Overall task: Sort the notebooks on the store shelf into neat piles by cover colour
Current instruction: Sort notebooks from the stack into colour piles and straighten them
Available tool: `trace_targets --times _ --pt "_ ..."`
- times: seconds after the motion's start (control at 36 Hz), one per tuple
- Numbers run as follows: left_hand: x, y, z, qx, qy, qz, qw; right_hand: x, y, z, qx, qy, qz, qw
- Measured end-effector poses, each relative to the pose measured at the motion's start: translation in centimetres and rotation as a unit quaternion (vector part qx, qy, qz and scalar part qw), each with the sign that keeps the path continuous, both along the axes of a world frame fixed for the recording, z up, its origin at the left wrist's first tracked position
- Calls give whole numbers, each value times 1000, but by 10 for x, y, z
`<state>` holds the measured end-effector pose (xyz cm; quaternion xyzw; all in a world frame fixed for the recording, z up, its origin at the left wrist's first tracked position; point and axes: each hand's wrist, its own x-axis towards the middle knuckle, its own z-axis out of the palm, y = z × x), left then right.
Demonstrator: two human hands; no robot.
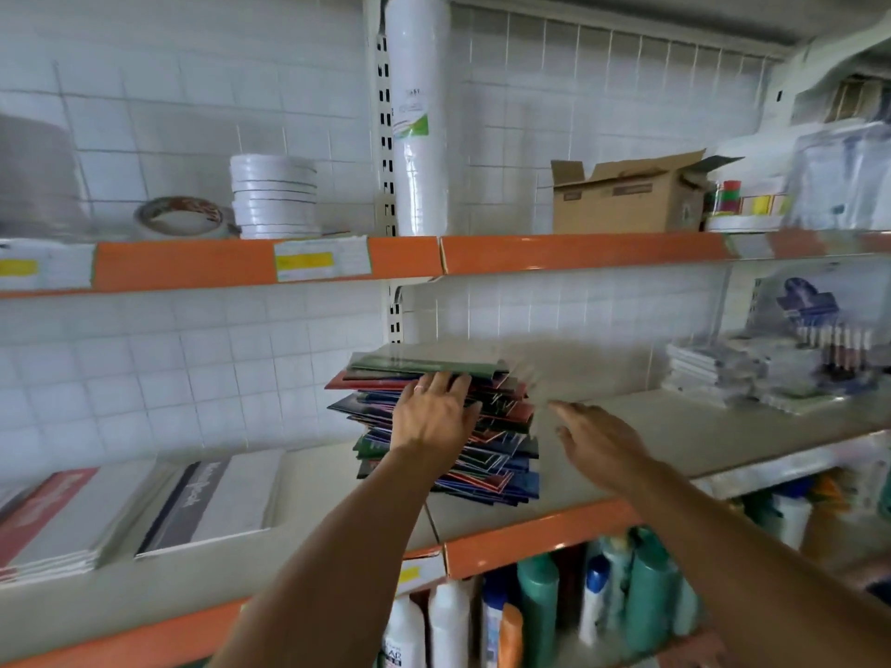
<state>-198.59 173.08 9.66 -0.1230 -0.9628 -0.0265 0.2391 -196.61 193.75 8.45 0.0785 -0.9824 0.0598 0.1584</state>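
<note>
My left hand [434, 417] lies flat, fingers straight, against the near face of the one mixed notebook stack [501, 426] on the shelf [675, 426]. My right hand [598, 441] hovers open just right of it, touching nothing. The stack's long edges run left-right (covers red, blue, green; too many to count). The left hand is nearer.
</note>
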Motion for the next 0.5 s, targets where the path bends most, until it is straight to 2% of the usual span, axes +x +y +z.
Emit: trace_targets --times 0.17,0.31,0.5 --pt "-22 21 12 26 -18 -4 999 -24 3 7 -14 29 7 999" --pt "-39 30 9 17 -69 -2 997 -42 -4 14 -15 40 19 999" --pt "-44 27 6 34 -65 6 997 -61 -18 15 -17 68 65 995"
